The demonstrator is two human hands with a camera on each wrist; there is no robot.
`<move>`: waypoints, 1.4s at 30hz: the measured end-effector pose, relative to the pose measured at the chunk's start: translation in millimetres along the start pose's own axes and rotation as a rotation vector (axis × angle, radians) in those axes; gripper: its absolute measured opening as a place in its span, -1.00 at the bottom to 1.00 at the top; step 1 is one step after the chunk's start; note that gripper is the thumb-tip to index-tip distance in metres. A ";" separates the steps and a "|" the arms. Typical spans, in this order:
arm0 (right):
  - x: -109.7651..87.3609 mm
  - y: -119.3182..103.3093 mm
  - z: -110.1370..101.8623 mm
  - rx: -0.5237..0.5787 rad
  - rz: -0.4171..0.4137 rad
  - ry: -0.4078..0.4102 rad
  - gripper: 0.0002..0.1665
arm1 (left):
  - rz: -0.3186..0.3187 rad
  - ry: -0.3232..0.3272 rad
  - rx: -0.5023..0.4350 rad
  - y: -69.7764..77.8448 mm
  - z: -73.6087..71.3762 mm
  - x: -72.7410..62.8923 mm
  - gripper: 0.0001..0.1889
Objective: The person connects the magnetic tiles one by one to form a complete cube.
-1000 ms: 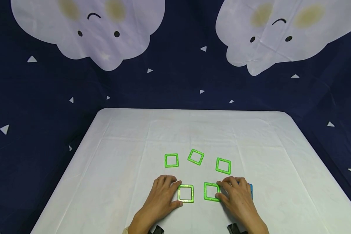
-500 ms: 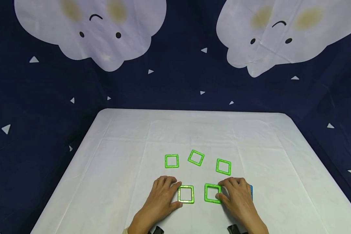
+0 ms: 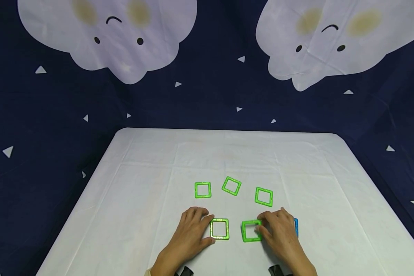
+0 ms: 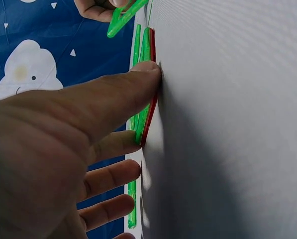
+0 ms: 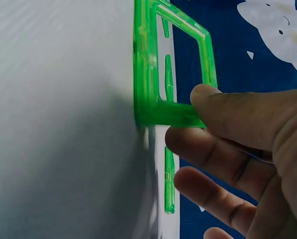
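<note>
My left hand (image 3: 190, 233) rests on the white table with thumb and index finger gripping the left corners of a green square magnetic tile (image 3: 219, 238). From the left wrist, a red tile (image 4: 152, 107) shows flat beneath that green one. Opposite it, my right hand (image 3: 282, 237) pinches a second green square magnetic tile (image 3: 251, 240) between thumb and fingers. In the right wrist view this tile (image 5: 175, 114) is tilted, its gripped side up off the table and its other side close to the cloth. Behind my right hand, a blue piece (image 3: 296, 227) is mostly hidden.
Three more green square tiles lie farther back: one at left (image 3: 202, 196), a turned one in the middle (image 3: 231, 178) and one at right (image 3: 263, 204). A white cloth covers the table (image 3: 151, 165). Beyond its back edge hangs a dark blue curtain (image 3: 214, 99) with clouds.
My right hand has tilted its green tile up and drawn it slightly nearer and rightward. More of the blue piece shows beside that hand. My left hand has stayed in place.
</note>
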State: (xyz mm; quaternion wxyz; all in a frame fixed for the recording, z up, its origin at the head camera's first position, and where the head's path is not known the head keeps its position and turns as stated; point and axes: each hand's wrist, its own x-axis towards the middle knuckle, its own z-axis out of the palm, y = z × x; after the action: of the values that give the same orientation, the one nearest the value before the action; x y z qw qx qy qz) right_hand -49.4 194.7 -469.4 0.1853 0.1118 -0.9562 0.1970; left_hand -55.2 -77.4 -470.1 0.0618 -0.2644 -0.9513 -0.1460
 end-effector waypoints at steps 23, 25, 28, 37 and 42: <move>4.4 -1.0 -3.7 0.086 -0.070 0.117 -0.63 | 0.004 -0.010 0.000 4.3 1.0 2.2 -0.40; 5.3 -1.0 -4.4 0.083 -0.075 0.128 -0.63 | 0.006 -0.011 -0.002 4.9 0.8 2.4 -0.41; 7.1 -0.9 -5.6 0.090 -0.081 0.143 -0.64 | 0.010 -0.009 -0.002 5.6 0.4 2.5 -0.41; 13.9 -2.0 -9.6 0.126 -0.102 0.169 -0.68 | 0.026 -0.021 -0.007 7.4 1.9 4.3 -0.40; 18.6 -4.3 -10.6 0.140 -0.117 0.179 -0.69 | 0.038 -0.010 0.002 8.9 2.3 6.5 -0.39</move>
State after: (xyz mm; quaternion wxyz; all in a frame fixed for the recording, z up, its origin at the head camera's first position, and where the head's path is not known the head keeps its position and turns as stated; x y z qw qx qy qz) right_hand -61.7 192.6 -451.5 0.2729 0.1619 -0.9116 0.2613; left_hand -56.2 -66.3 -468.8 0.0600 -0.2829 -0.9466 -0.1426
